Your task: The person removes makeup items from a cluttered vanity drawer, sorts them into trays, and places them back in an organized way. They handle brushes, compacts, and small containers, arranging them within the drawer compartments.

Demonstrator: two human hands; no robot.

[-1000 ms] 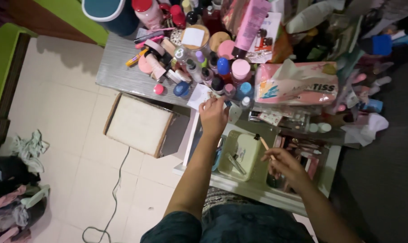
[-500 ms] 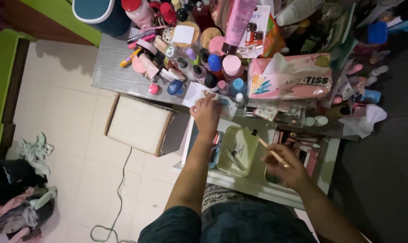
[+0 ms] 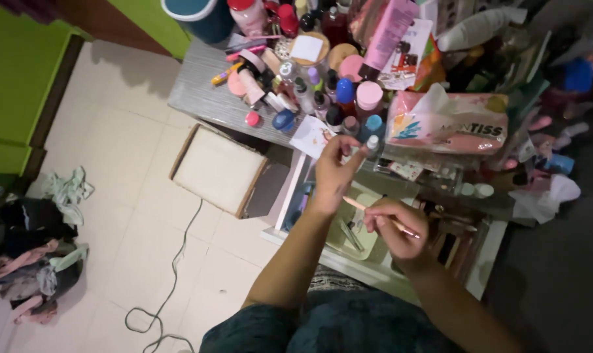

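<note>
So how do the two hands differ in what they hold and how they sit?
The left hand is raised toward the table edge, its fingers pinching a small bottle; the right hand sits lower, over the open drawer. The right hand grips a thin stick, lying nearly level, while the bottle stands upright. Both are bare.

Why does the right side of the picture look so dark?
In the head view, light falls on the pale tiled floor at left, while the floor beyond the cluttered table sits in shadow; both hands, left hand and right hand, look slightly soft.
</note>
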